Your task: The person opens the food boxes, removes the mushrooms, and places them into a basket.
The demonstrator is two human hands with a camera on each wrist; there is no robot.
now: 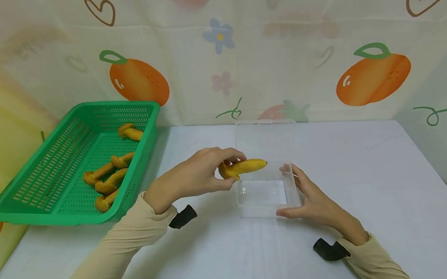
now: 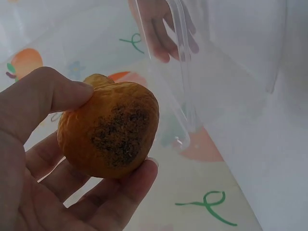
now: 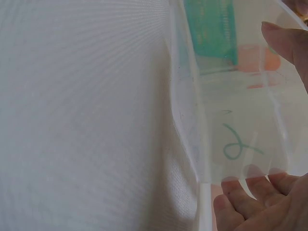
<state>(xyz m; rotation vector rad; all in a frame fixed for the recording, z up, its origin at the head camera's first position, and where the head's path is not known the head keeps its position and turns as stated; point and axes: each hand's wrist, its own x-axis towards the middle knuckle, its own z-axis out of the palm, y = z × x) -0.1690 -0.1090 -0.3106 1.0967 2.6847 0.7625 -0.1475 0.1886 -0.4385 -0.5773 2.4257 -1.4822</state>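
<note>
My left hand (image 1: 196,175) grips a yellow-brown mushroom (image 1: 248,166) by its cap end, the stem pointing right over the left part of a clear plastic box (image 1: 254,211). Up close in the left wrist view, the rounded cap (image 2: 125,130) shows a dark speckled patch and sits between thumb and fingers. My right hand (image 1: 314,200) holds the box by its right side, thumb at the near corner and fingers on the far part of that wall. Behind the box, its transparent lid (image 1: 265,131) lies folded back. No mushroom shows inside the box.
A green plastic basket (image 1: 49,219) stands at the left, with several more mushrooms (image 1: 108,185) in it. White cloth (image 1: 366,197) covers the table. A printed fabric backdrop (image 1: 248,65) rises along the back edge.
</note>
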